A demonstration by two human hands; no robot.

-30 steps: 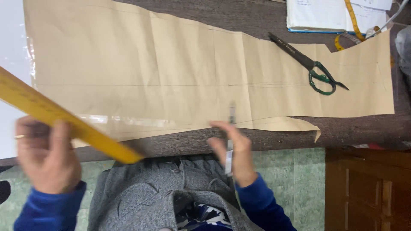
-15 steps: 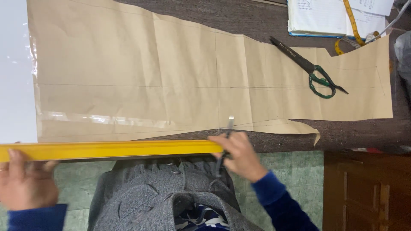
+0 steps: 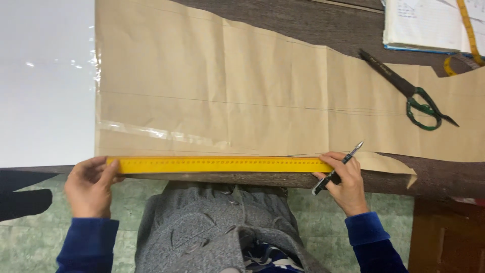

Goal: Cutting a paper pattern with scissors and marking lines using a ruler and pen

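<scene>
Your left hand (image 3: 91,187) closes on the left end of the yellow ruler (image 3: 217,165): the thumb lies flat on top of it and the other fingers curl under or behind it, so the grip is narrow and pinching. Your right hand (image 3: 346,184) presses its fingertips on the ruler's right end and at the same time holds a dark pen (image 3: 337,168) between thumb and fingers, its metal tip pointing up and to the right, just past the ruler's end. Both hands are busy, neither is spread open.

The ruler lies level along the near edge of the brown pattern paper (image 3: 252,96), which is spread over the dark wooden table (image 3: 444,177). A thin pencilled line runs across the paper well above the ruler, and a strip of clear tape (image 3: 151,132) shines on the paper's left part. A pair of scissors (image 3: 409,88) with green handles rests on the paper toward the right, well apart from your hands. A notebook (image 3: 424,23) and a yellow measuring tape (image 3: 467,25) sit at the top right corner, both cut off by the frame.

The fingers of your left hand under the ruler are hidden. The ruler's markings are too small to read. The white sheet (image 3: 45,81) on the left is glared out, so its surface shows little. Your grey coat (image 3: 212,227) covers your lap below the table edge.
</scene>
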